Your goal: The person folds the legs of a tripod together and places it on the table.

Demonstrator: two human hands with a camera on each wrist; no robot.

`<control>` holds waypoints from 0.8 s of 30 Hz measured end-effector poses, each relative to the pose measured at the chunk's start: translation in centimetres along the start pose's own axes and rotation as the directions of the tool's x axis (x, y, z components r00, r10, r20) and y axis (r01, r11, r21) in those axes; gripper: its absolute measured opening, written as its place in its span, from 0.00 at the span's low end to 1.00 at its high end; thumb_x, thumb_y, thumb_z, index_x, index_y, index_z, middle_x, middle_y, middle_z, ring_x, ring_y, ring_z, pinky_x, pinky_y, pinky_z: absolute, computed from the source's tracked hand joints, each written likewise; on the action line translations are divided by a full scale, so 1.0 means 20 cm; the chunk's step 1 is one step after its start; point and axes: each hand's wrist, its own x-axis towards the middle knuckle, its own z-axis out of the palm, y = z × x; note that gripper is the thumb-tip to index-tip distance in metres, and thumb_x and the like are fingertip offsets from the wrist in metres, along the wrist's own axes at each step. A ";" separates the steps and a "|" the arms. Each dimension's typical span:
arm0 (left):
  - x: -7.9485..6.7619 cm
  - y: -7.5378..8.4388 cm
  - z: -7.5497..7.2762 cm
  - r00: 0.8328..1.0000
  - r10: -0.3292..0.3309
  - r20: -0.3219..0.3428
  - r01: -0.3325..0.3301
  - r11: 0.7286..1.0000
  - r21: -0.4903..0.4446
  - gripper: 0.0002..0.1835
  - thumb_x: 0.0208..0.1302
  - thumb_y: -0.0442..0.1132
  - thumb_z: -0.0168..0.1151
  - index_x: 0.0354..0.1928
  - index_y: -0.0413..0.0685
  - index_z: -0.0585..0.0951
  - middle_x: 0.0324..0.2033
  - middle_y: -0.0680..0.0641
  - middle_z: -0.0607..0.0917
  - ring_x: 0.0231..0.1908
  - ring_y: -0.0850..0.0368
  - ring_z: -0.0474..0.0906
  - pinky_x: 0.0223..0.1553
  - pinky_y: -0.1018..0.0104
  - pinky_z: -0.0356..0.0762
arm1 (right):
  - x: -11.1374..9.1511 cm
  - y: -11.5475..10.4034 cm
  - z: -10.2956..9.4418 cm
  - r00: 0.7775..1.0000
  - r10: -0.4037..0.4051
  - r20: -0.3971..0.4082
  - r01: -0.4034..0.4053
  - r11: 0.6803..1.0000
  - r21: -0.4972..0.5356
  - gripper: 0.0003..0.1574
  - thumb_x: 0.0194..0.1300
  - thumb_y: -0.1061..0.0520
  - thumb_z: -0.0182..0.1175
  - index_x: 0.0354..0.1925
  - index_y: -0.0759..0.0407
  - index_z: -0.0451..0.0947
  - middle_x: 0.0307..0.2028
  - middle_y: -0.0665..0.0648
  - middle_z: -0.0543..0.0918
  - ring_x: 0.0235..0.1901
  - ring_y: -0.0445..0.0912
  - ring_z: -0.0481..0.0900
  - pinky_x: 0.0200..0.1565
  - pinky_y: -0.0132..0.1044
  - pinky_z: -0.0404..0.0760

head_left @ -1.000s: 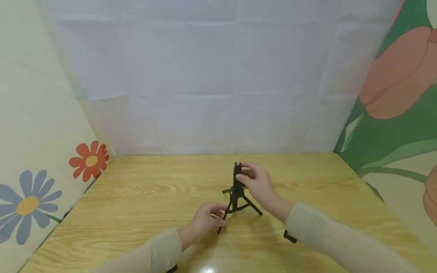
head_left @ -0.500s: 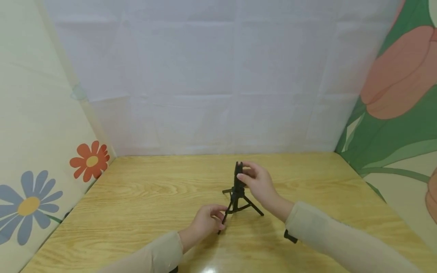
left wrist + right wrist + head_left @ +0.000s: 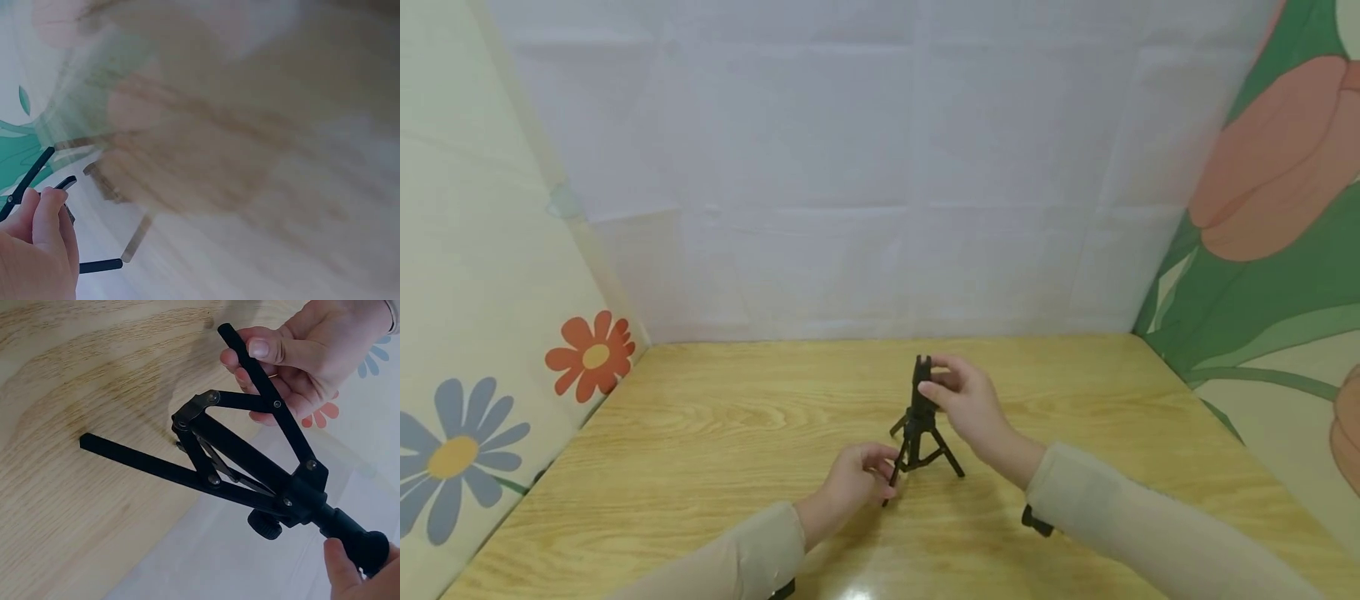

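A small black tripod (image 3: 917,423) stands upright over the table, its legs partly spread. My right hand (image 3: 973,408) grips its upper part, thumb on the near side. Lower down, my left hand (image 3: 853,477) pinches the near-left leg between thumb and fingers. The right wrist view shows the hinged braces around the centre column (image 3: 240,453) and a side knob (image 3: 265,525). Only the tips of the legs and part of my left hand (image 3: 40,250) appear in the left wrist view. My right fingers are partly hidden behind the tripod's top.
A glossy wood-grain table (image 3: 722,417) lies under the hands. White cloth (image 3: 820,167) hangs behind it. Flower-patterned panels stand at the left (image 3: 490,250) and right (image 3: 1285,333) sides.
The tripod's legs have drawn inward a little, the right foot moving left and the rear-left foot dropping nearer the column. Both hands keep nearly the same places.
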 end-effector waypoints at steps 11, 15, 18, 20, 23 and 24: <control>0.02 -0.01 0.01 1.000 0.027 -0.009 -0.027 0.999 -0.045 0.25 0.42 0.09 0.59 0.47 0.22 0.77 0.26 0.46 0.80 0.24 0.60 0.76 0.28 0.68 0.79 | 0.00 0.00 0.01 1.000 -0.001 0.013 0.001 1.000 -0.001 0.20 0.65 0.69 0.60 0.56 0.68 0.75 0.46 0.70 0.83 0.46 0.58 0.83 0.46 0.48 0.82; 0.03 -0.02 0.01 1.000 0.029 -0.006 -0.029 0.998 -0.050 0.24 0.43 0.09 0.59 0.47 0.22 0.77 0.26 0.46 0.81 0.24 0.60 0.77 0.28 0.67 0.80 | -0.01 0.00 0.01 1.000 0.000 -0.001 0.000 1.000 -0.008 0.20 0.65 0.69 0.60 0.56 0.68 0.75 0.46 0.70 0.83 0.45 0.59 0.83 0.46 0.48 0.82; 0.04 -0.02 0.01 0.999 0.035 -0.006 -0.035 0.998 -0.052 0.23 0.42 0.10 0.60 0.46 0.22 0.77 0.26 0.45 0.81 0.24 0.60 0.78 0.28 0.67 0.80 | -0.01 0.01 0.01 1.000 0.006 -0.002 -0.006 1.000 -0.001 0.20 0.65 0.69 0.60 0.55 0.68 0.75 0.46 0.70 0.83 0.45 0.59 0.83 0.45 0.48 0.82; 0.04 -0.02 0.01 0.999 0.036 -0.009 -0.036 0.998 -0.045 0.23 0.42 0.09 0.60 0.46 0.22 0.78 0.25 0.44 0.81 0.24 0.59 0.78 0.27 0.67 0.80 | -0.01 0.00 0.01 1.000 0.004 0.005 -0.004 1.000 0.007 0.19 0.65 0.69 0.59 0.55 0.68 0.75 0.46 0.70 0.82 0.45 0.59 0.83 0.45 0.48 0.82; 0.04 -0.02 0.02 0.998 0.055 -0.010 -0.055 0.998 -0.015 0.23 0.42 0.10 0.61 0.45 0.23 0.78 0.25 0.43 0.82 0.24 0.58 0.79 0.28 0.67 0.81 | -0.01 0.00 0.02 1.000 0.005 0.008 -0.005 1.000 0.013 0.19 0.66 0.69 0.59 0.55 0.68 0.75 0.46 0.70 0.82 0.45 0.59 0.83 0.45 0.48 0.82; 0.04 -0.01 0.02 0.998 0.063 -0.010 -0.063 0.998 -0.005 0.22 0.42 0.10 0.62 0.44 0.23 0.78 0.24 0.43 0.82 0.24 0.58 0.80 0.28 0.66 0.81 | -0.01 0.00 0.01 1.000 0.007 0.006 -0.007 1.000 0.013 0.19 0.66 0.69 0.59 0.55 0.68 0.75 0.46 0.70 0.82 0.45 0.59 0.83 0.45 0.48 0.82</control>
